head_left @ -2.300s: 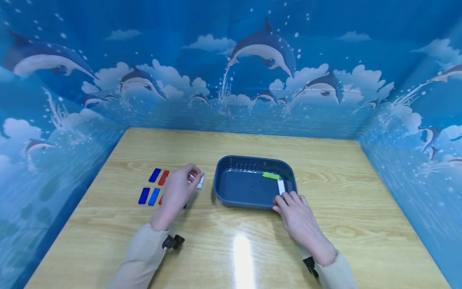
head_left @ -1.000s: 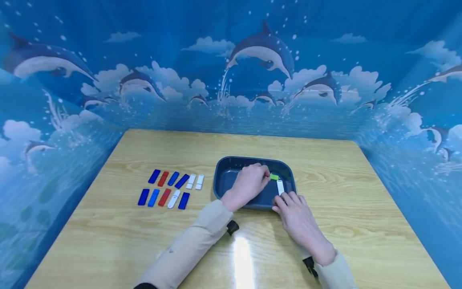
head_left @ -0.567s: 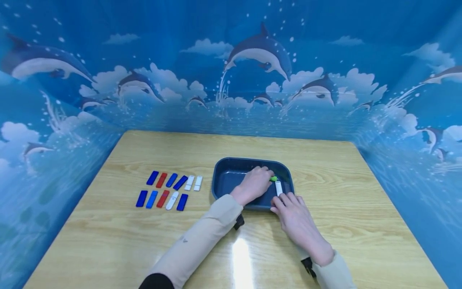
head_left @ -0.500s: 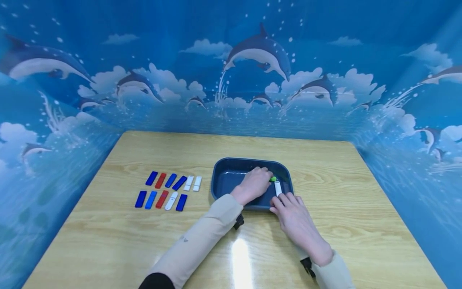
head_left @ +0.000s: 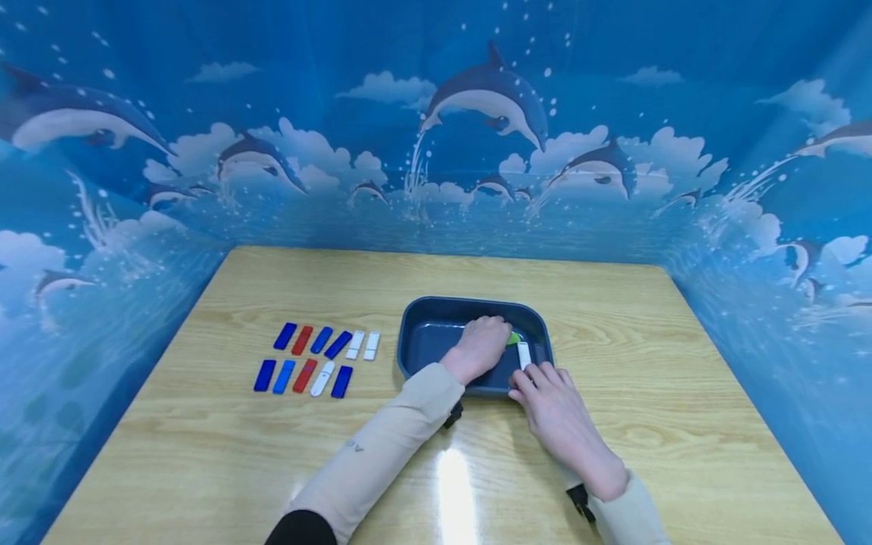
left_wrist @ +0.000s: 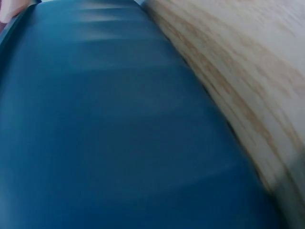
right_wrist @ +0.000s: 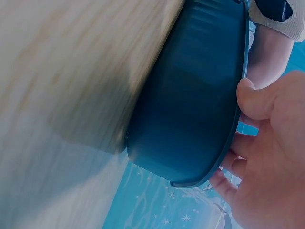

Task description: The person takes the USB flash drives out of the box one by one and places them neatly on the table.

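Observation:
A dark grey-blue plastic basin (head_left: 429, 372) stands on the table. My left hand (head_left: 482, 344) reaches down inside it, its fingertips by a green USB stick (head_left: 513, 339); the back of the hand hides whether they hold anything. A white USB stick (head_left: 524, 353) lies in the basin near the right wall. My right hand (head_left: 552, 405) grips the near right rim; in the right wrist view its thumb (right_wrist: 255, 100) presses the outer side, with the other fingers beyond the rim. The basin's wall (left_wrist: 119, 119) fills most of the left wrist view.
Left of the basin, several USB sticks lie in two rows, among them a blue one (head_left: 265, 375), a red one (head_left: 302, 341) and a white one (head_left: 371, 346). A dolphin-print curtain (head_left: 381, 129) borders the wooden table (head_left: 613, 341).
My left hand has moved right, from the rows of sticks into the basin, and has stayed low by the green stick, which now looks slightly tilted. The right hand stays on the rim.

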The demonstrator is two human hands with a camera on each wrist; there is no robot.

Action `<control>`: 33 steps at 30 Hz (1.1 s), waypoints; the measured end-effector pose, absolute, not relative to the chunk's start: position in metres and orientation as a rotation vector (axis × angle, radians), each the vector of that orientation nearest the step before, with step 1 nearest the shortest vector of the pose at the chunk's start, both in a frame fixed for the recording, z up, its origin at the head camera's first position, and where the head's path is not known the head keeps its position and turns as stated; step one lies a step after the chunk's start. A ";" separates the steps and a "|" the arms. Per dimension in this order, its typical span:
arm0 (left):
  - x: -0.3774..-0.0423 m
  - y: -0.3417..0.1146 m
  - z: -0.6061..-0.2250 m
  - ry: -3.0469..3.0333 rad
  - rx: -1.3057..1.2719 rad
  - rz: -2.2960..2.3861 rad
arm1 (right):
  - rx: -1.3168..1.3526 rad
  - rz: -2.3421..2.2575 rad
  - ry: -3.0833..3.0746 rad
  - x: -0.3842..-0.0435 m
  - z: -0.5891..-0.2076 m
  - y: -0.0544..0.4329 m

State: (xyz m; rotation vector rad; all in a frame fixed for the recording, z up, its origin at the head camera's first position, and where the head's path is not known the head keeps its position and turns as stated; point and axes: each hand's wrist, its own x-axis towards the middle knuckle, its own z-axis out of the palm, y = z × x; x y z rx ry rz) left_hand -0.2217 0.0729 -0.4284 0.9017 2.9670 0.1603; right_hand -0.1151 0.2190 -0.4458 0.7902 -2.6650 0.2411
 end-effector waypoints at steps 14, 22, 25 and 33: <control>-0.224 0.080 -0.428 2.955 0.775 0.126 | 0.786 0.254 -2.663 -0.115 -0.445 0.219; -0.222 0.072 -0.425 2.905 0.659 0.160 | 0.780 0.244 -2.679 -0.115 -0.446 0.219; -0.221 0.069 -0.425 2.925 0.657 0.194 | 0.780 0.246 -2.680 -0.115 -0.447 0.219; -0.220 0.062 -0.428 2.886 0.611 0.332 | 0.790 0.256 -2.667 -0.116 -0.448 0.220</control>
